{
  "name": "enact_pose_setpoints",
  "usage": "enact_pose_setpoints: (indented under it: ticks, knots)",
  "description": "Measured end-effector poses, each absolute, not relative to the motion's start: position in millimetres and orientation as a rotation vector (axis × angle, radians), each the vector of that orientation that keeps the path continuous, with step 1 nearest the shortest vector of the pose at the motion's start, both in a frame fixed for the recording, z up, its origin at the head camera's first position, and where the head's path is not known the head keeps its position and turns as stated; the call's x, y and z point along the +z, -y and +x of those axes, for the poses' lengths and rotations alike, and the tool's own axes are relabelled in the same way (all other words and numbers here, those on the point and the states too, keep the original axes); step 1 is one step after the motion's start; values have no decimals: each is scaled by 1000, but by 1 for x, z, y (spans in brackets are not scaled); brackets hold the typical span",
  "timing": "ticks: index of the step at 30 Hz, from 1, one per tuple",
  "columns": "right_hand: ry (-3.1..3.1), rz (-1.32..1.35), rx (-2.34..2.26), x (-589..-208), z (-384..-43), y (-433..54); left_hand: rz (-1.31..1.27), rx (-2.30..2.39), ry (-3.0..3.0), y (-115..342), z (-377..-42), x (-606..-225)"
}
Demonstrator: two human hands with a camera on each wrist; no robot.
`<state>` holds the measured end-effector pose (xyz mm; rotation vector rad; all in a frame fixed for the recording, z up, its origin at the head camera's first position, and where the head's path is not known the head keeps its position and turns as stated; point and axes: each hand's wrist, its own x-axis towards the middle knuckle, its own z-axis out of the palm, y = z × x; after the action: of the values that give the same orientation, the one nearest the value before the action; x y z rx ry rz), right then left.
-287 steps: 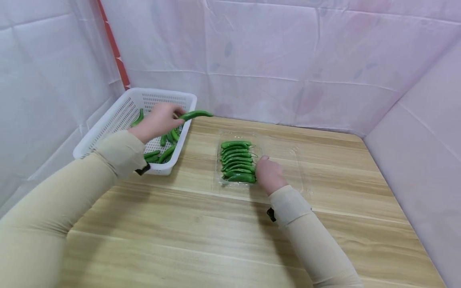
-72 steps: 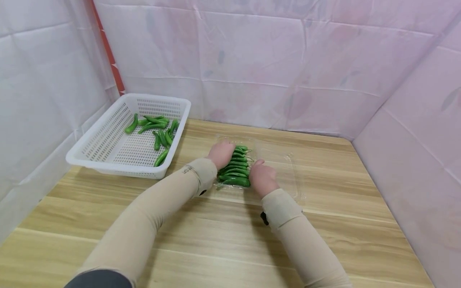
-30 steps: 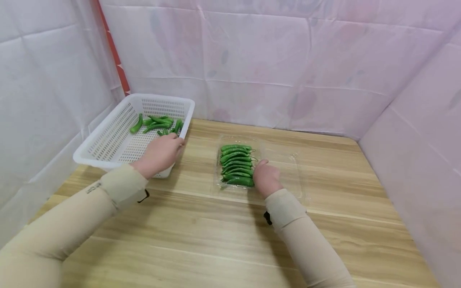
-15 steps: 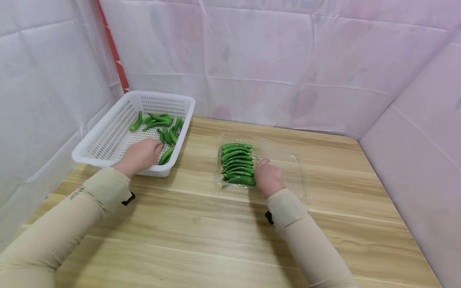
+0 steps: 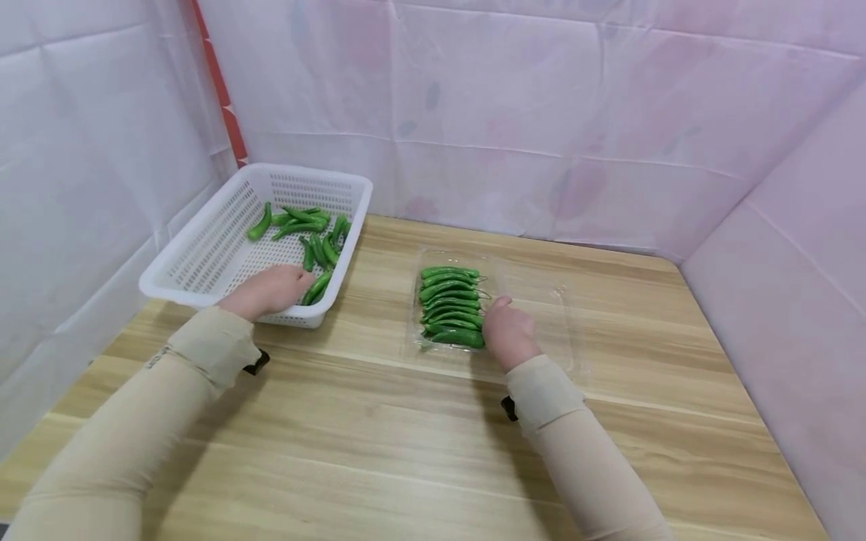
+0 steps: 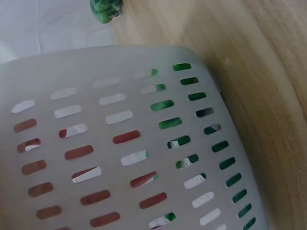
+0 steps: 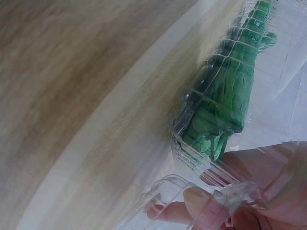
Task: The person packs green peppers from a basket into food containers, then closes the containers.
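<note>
My left hand (image 5: 271, 289) reaches into the white plastic basket (image 5: 152, 282), beside a green chili pepper (image 5: 318, 288). Its fingertips are hidden in the head view, so whether they hold a pepper cannot be told. Through the slots of the basket wall (image 6: 103, 139), the left wrist view shows only bits of hand and green. My right hand (image 5: 510, 330) grips the near right side of a clear plastic clamshell box (image 7: 225, 184), thumb and fingers on the plastic where box and lid meet. Inside the box, green chili peppers (image 5: 452, 304) lie side by side in a column, stems to the right.
Several more chili peppers (image 5: 301, 220) lie loose at the back and right of the basket. The box's clear lid (image 5: 551, 323) is folded open to the right on the wooden table (image 5: 379, 443). White sheeting (image 5: 487, 113) walls the table at the back and sides.
My left hand has gone from the clamshell box back to the basket and lowered among the peppers, shifting slightly in the last half second. My right hand keeps its grip on the box.
</note>
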<state>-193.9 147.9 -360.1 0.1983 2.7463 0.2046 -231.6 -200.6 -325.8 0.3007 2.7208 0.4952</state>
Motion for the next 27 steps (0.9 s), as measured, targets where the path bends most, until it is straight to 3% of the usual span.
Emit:
enact_pose_setpoints:
  ticks: [14, 27]
  knots:
    - [-2760, 198, 196, -360, -194, -149, 325, 440, -2616, 200, -236, -323]
    - [-2760, 190, 180, -359, -193, -148, 179, 480, -2509, 199, -235, -323]
